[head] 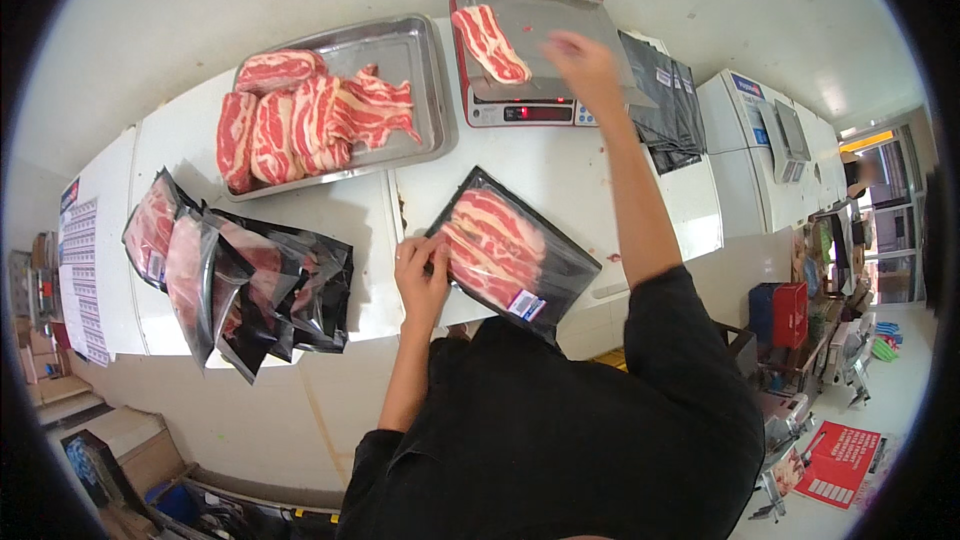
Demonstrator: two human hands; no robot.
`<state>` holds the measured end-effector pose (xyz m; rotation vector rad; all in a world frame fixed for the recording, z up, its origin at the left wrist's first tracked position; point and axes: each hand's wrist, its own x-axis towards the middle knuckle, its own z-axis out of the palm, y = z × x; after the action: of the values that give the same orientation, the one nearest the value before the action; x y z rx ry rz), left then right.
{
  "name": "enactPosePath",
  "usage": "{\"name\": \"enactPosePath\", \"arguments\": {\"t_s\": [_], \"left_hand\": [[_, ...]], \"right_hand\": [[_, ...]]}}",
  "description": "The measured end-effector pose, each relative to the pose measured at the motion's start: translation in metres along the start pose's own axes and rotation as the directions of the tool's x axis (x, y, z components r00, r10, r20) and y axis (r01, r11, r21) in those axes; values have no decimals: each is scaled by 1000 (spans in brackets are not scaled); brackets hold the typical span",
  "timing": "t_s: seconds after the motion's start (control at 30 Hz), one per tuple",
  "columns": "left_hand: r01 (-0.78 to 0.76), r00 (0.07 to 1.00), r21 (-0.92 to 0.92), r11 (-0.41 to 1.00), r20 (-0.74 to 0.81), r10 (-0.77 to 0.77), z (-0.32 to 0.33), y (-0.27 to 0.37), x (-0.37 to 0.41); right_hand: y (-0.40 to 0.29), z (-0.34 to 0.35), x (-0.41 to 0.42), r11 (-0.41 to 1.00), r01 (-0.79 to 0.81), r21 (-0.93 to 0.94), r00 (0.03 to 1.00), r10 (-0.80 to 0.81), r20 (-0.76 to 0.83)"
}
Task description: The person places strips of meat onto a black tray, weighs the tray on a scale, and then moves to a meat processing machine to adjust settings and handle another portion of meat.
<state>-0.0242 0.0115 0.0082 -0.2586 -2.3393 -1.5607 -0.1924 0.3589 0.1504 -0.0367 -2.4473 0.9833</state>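
Observation:
My left hand [421, 270] grips the left edge of a clear-fronted, black-backed plastic pouch [566, 270] by thumb and fingers. Inside the pouch lie marbled meat slices [499, 240], and a printed label is stuck near its lower edge. Over the right part of a digital scale's metal pan [555, 22] is my right hand [585, 64], blurred, so its grip is unclear. A fatty meat strip [491, 45] rests on the pan, left of that hand. To the left, a steel tray [427, 90] holds several slabs and slices of meat [300, 120].
Several filled pouches [247, 270] are piled at the white counter's left front. Flat black pouches [664, 97] with labels lie right of the scale. Farther right stand a second scale [784, 139] on white chest units and a red crate [789, 315]. Another person [859, 172] is in the background.

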Motion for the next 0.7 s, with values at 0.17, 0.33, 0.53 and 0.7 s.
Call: {"name": "enactPosePath", "arguments": {"t_s": [0.17,0.33,0.53,0.7], "left_hand": [[-1,1000,-59,998,-25,-1,-2,-7,-3],[27,997,-98,995,-72,-34,-7,-5,-8],[49,998,-109,993,-37,-53,-7,-6,-9],[-5,998,-119,993,-58,-2,-3,-12,-8]], "right_hand": [[14,118,121,940,-80,-332,957,165,237],[-2,142,143,914,-172,-368,896,300,328],[10,147,156,875,-219,-433,871,375,317],[27,158,161,947,-186,-264,902,271,337]]}}
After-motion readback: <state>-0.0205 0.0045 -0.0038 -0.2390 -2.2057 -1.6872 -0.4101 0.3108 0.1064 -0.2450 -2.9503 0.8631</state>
